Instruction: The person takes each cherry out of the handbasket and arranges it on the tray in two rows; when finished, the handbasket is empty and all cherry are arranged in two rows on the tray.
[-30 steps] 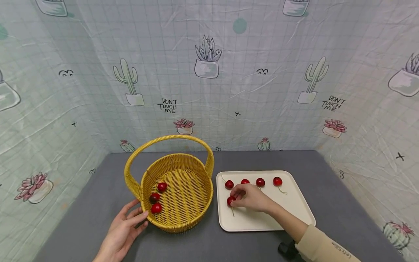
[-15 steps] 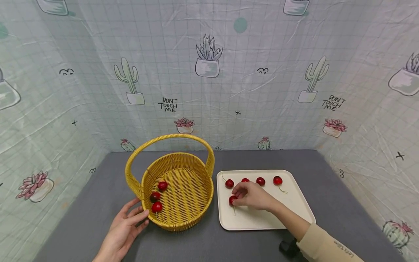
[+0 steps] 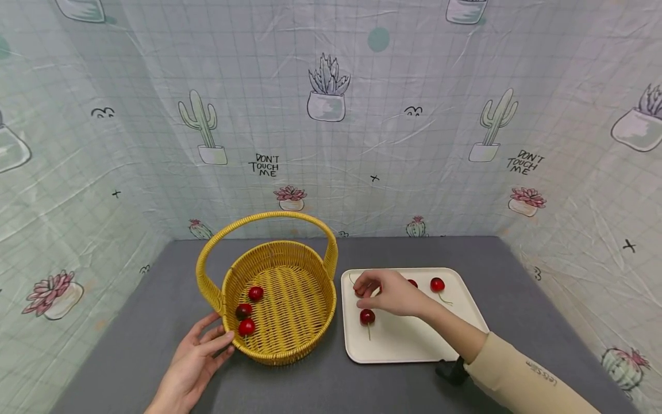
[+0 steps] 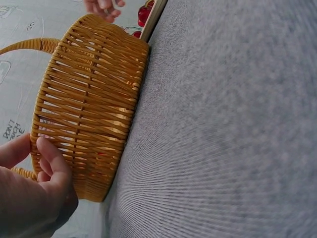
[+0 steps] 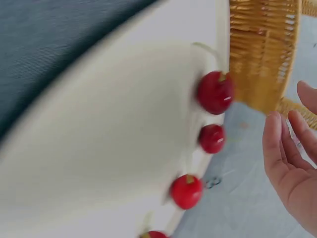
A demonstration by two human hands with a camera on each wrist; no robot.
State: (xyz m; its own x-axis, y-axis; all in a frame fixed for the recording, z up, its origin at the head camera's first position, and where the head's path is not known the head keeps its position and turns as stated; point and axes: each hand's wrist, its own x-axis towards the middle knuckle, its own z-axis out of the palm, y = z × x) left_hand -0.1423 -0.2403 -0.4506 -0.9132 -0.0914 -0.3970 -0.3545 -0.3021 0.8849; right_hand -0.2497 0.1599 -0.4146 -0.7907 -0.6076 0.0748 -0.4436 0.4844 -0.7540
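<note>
Our left hand (image 3: 193, 359) holds the basket (image 3: 279, 357), probably to steady it; our right hand (image 3: 391, 292), relaxed and empty, hovers above the tray (image 3: 414, 342).

fabric backdrop (image 3: 258, 75) on back and both sides: pale grey-green, wrinkled, faint grid. prints on it: potted cacti (image 3: 204, 132), pink succulents (image 3: 291, 198), teal dot (image 3: 378, 39), "don't touch me" lettering (image 3: 266, 165). dark grey tabletop (image 3: 289, 394) runs to its foot, finely ribbed up close. light soft, fairly even.
</note>
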